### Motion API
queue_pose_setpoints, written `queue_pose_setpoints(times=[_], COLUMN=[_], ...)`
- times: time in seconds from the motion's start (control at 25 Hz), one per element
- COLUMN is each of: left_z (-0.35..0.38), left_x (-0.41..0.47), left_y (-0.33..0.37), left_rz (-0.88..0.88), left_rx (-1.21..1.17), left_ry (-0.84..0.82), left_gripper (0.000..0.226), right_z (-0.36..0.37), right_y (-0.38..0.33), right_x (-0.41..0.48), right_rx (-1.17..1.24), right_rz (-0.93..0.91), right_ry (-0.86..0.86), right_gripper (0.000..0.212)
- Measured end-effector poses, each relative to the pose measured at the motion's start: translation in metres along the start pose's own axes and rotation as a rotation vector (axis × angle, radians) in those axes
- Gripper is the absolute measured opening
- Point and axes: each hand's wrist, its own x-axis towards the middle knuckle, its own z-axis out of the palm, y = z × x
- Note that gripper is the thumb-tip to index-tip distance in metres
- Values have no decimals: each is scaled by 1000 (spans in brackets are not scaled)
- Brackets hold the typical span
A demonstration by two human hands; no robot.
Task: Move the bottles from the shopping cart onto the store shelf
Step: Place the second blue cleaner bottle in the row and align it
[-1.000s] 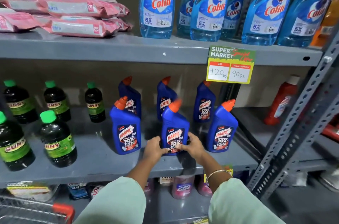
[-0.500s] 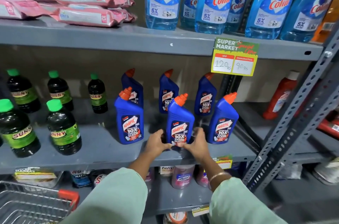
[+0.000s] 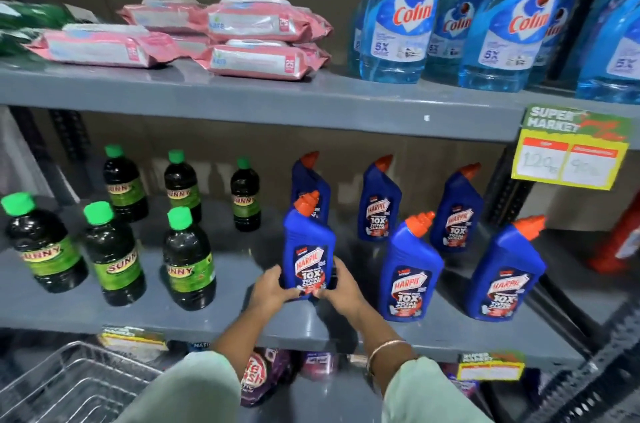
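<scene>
Several blue Harpic bottles with orange caps stand on the grey middle shelf [image 3: 239,318] in two rows. My left hand [image 3: 273,291] and my right hand [image 3: 341,287] clasp the base of the front-left Harpic bottle [image 3: 308,246], which stands upright near the shelf's front edge. Two more front-row bottles [image 3: 410,270] [image 3: 505,266] stand free to its right. Behind them is the back row [image 3: 379,200]. A corner of the wire shopping cart [image 3: 69,384] shows at the bottom left; I see no bottles in that part.
Dark Sunny bottles with green caps [image 3: 188,259] fill the shelf's left half. The upper shelf holds pink wipe packs [image 3: 256,62] and blue Colin bottles [image 3: 398,24]. A yellow price tag [image 3: 571,152] hangs at right beside a slotted steel upright [image 3: 588,384]. A red bottle [image 3: 623,242] stands at far right.
Both hands have let go of the middle front Harpic bottle and moved left onto the front-left one. The view has swung left and down, bringing the cart into sight.
</scene>
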Motion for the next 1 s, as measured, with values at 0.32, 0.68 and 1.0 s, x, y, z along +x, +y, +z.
queue_pose_setpoints(times=[0.32, 0.68, 1.0], left_z=[-22, -25, 31], left_x=[-13, -25, -117], left_y=[-2, -2, -7], left_rz=[30, 69, 253], left_rx=[115, 164, 39], left_ry=[-155, -199, 308], left_gripper=[45, 43, 29], right_z=[1, -2, -36], right_y=[0, -14, 30], right_x=[-32, -51, -106], right_rx=[-92, -68, -102], right_rz=[-47, -50, 31], right_ry=[62, 34, 622], right_gripper=[51, 52, 28])
